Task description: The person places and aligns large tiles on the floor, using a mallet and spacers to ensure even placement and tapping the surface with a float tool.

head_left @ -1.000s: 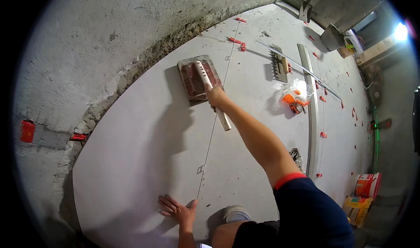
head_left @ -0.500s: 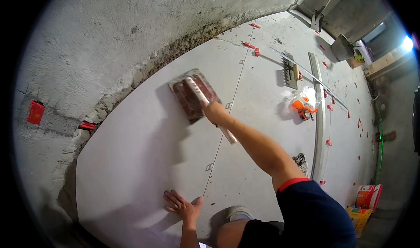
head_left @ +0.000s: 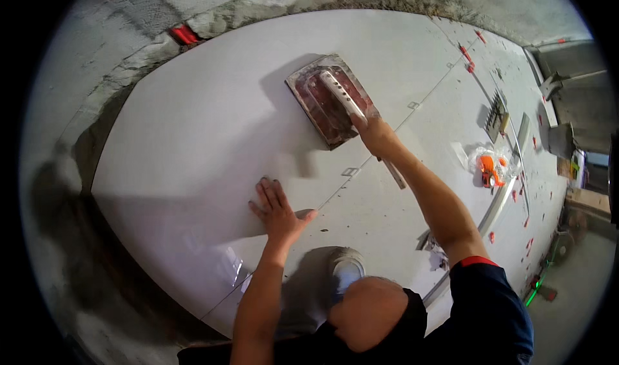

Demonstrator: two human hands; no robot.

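Observation:
A large pale tile (head_left: 193, 114) lies on the floor in front of me. My right hand (head_left: 377, 136) is closed round the long pale handle of a rectangular float (head_left: 322, 107), whose worn dark-red back faces up. The float is over the tile, left of the joint; whether it touches the surface I cannot tell. My left hand (head_left: 280, 213) lies flat on the same tile with fingers spread, its thumb at the joint. Small clips (head_left: 350, 172) stick up along that joint.
A rough wall base (head_left: 258, 7) borders the tile's far edge. At the right lie a notched trowel (head_left: 496, 117), an orange tape measure (head_left: 488, 172) by a plastic bag, and a long straightedge (head_left: 500, 201). Red wedges (head_left: 467, 54) are scattered about. My shoe (head_left: 347, 265) is close below.
My view has turned, so the tile, tools and hands sit differently in the picture. My right hand still grips the float beside the joint. My left hand stays flat near the same joint.

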